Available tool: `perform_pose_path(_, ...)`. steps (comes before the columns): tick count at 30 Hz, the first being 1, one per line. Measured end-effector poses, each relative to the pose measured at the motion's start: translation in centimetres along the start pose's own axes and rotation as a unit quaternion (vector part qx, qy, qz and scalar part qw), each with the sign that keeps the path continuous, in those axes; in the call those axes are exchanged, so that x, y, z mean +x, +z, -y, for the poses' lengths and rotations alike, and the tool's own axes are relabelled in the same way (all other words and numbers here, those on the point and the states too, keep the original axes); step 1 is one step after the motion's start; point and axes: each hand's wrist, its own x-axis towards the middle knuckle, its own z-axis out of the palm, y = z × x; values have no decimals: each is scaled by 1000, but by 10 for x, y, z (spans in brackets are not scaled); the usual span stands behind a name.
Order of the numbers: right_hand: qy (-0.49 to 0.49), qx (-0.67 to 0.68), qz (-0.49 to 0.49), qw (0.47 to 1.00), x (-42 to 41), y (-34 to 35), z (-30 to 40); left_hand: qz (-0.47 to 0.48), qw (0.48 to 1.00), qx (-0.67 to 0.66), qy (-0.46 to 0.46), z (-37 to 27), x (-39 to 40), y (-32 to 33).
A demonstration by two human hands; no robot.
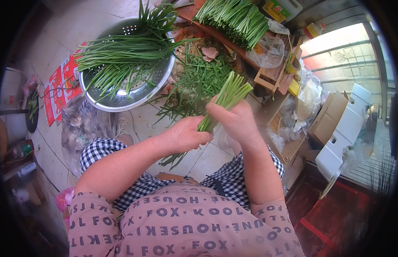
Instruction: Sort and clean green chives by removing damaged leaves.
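Note:
A bundle of green garlic chives (231,91) is held between both hands, its pale cut stem ends pointing up and right. My left hand (186,135) is closed around the lower part of the bundle, whose leaves hang below it. My right hand (232,117) grips the stems nearer their ends, thumb across them. A perforated metal colander (128,104) at the upper left holds a loose heap of long chives (122,53). Beyond the hands, loose chive leaves and trimmings (202,75) lie piled on the floor.
Many chives (234,21) lie in a thick row on a wooden bench (192,13). A filled clear plastic bag (77,125) sits beside the colander, near a shoe. To the right stand a small wooden stool (266,78), plastic bags, a cardboard box (329,117) and a white foam piece (343,131).

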Motion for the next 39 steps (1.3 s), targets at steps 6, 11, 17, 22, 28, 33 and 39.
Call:
perform_pose_path(6, 21, 63, 23, 998, -2, -1, 6, -3, 1000, 15, -5, 1, 1, 1)
perform_pose_path(11, 12, 85, 10, 996, -2, -2, 4, -130, 971, 151, 130, 10, 2, 2)
perform_pose_path(17, 65, 152, 14, 986, -4, -5, 14, -82, 968, 169, 168, 0, 0, -5)
perform_pose_path(22, 85, 204, 19, 975, -5, -5, 18, 26, 988, -135, 75, 1, 1, 2)
perform_pose_path(28, 59, 187, 14, 981, -3, -3, 12, 8, 996, -87, 24, 5, 2, 1)
perform_pose_path(33, 28, 168, 7, 985, -1, -2, 8, 5, 995, -95, 22, 0, 1, 2)
perform_pose_path(39, 20, 133, 14, 991, -1, -4, 10, 9, 993, -114, 17, -1, 0, 3)
